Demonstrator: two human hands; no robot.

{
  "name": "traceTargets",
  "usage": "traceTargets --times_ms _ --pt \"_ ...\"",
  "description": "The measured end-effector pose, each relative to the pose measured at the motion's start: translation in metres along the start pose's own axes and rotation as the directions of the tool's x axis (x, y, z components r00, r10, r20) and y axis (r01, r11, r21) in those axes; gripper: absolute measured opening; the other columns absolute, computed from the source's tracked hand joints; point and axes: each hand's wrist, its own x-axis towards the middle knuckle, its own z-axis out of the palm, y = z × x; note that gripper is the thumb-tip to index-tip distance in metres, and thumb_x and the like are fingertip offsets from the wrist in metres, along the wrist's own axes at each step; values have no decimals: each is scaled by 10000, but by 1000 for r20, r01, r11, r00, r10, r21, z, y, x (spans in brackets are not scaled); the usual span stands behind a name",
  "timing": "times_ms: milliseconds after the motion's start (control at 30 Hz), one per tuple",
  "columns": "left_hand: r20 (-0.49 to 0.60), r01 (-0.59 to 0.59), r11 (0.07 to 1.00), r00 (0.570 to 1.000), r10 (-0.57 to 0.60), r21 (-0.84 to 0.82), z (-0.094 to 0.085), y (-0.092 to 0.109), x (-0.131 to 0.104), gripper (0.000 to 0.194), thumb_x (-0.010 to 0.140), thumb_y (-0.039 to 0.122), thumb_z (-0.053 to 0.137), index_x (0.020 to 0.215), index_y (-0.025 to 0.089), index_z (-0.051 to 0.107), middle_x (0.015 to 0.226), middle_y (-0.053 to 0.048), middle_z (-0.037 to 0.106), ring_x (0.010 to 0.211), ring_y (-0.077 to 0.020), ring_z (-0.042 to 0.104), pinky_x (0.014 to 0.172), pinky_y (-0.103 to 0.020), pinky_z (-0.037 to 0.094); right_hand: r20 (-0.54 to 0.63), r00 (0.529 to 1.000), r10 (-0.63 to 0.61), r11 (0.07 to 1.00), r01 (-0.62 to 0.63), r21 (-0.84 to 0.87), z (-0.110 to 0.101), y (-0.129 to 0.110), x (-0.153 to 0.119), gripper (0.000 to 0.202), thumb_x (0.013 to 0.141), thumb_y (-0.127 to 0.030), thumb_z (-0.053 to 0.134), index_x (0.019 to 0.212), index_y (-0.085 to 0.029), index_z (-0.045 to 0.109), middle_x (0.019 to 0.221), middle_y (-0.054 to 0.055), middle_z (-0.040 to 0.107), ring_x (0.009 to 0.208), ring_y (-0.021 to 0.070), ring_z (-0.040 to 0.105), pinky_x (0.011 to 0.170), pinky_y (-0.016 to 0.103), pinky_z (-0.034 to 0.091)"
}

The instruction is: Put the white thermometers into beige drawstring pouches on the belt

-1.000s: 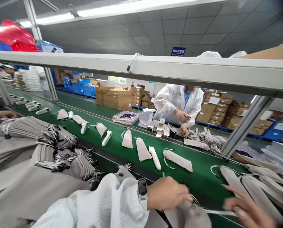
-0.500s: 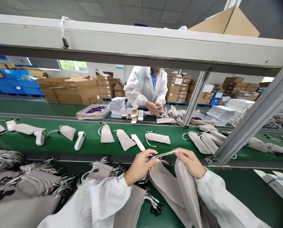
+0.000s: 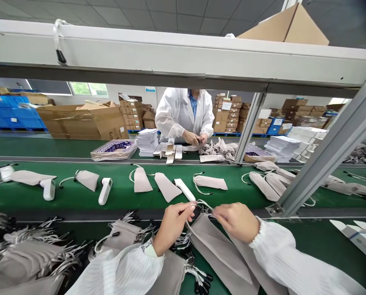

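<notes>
My left hand (image 3: 175,223) pinches one part of a white drawstring cord (image 3: 205,203) between thumb and fingers. Across from it, my right hand (image 3: 237,221) has its fingers closed on the same cord, which runs in a small loop between the two hands. Below them hang grey fabric drawstring pouches (image 3: 221,250), their tops close under my right hand. Another grey pouch (image 3: 168,272), with black-tipped cords, lies under my left forearm. Farther left are heaps of stacked grey pouches (image 3: 32,258) with white cords.
A green conveyor belt (image 3: 158,209) ahead carries scattered pouches and white handheld devices (image 3: 105,191). A slanted metal post (image 3: 321,151) stands at the right, beneath a white overhead beam (image 3: 170,53). Across the belt, a person in a white coat (image 3: 186,116) handles items beside paper stacks (image 3: 147,142).
My right hand has turned over, knuckles up, and come down closer to the left. The pouch it had raised now hangs lower. Belt items shifted slightly in view.
</notes>
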Motion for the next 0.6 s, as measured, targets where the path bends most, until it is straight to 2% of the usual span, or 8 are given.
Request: traceTargets --times_ms 67,133,200,267,333,433,533,600 --pt "16 14 991 1000 -12 -130 -1 2 3 296 785 380 475 887 145 624 636 3 562 567 -120 498 579 -236 381 76 994 -77 978 90 -188 13 -7 5 259 816 -225 369 744 -192 616 687 57 642 596 188 596 505 254 359" --pt "-22 8 963 1000 -14 -268 -6 2 6 277 782 381 484 872 141 590 590 21 529 517 -95 462 532 -216 355 195 974 -119 943 172 -284 24 -5 10 213 766 -146 412 735 -176 620 682 79 645 609 210 607 492 259 366" --pt "-86 -7 928 996 -27 -372 -13 -1 9 254 780 391 475 796 149 549 478 67 411 425 -63 357 462 -191 284 259 965 -41 941 125 -314 25 12 17 196 723 -103 448 711 -177 629 667 83 644 637 221 615 515 269 389" --pt "-96 2 905 994 -47 -425 -17 -7 9 254 761 389 480 671 153 500 413 98 265 374 -48 229 415 -188 191 213 970 117 942 -41 -333 13 42 27 197 738 -123 451 748 -185 638 695 88 642 681 239 616 561 302 415" --pt "-37 31 893 998 -54 -449 -15 -11 6 302 709 361 521 512 158 415 389 98 204 367 -40 178 402 -199 137 90 958 273 911 -227 -344 -8 78 43 250 799 -163 389 888 -176 622 792 126 630 748 274 607 612 370 426" --pt "16 33 869 999 -29 -493 1 1 5 432 656 320 534 389 182 222 369 82 187 373 -38 190 408 -210 181 -56 908 416 857 -412 -311 -33 121 74 322 841 -184 318 1025 -90 564 954 234 564 916 360 539 689 493 388" --pt "-30 -40 832 999 28 -553 21 35 20 456 730 332 399 412 176 113 363 70 152 377 -48 209 500 -237 330 -91 873 479 854 -488 -180 -23 129 102 298 806 -174 413 1043 -65 557 1082 270 494 1078 412 403 790 597 271" --pt "-76 -113 840 993 86 -530 31 56 34 436 793 328 287 449 169 72 378 61 126 384 -57 229 586 -261 387 -73 895 441 894 -445 -47 1 115 115 334 787 -170 460 1111 -117 522 1170 230 449 1126 390 356 841 609 210"
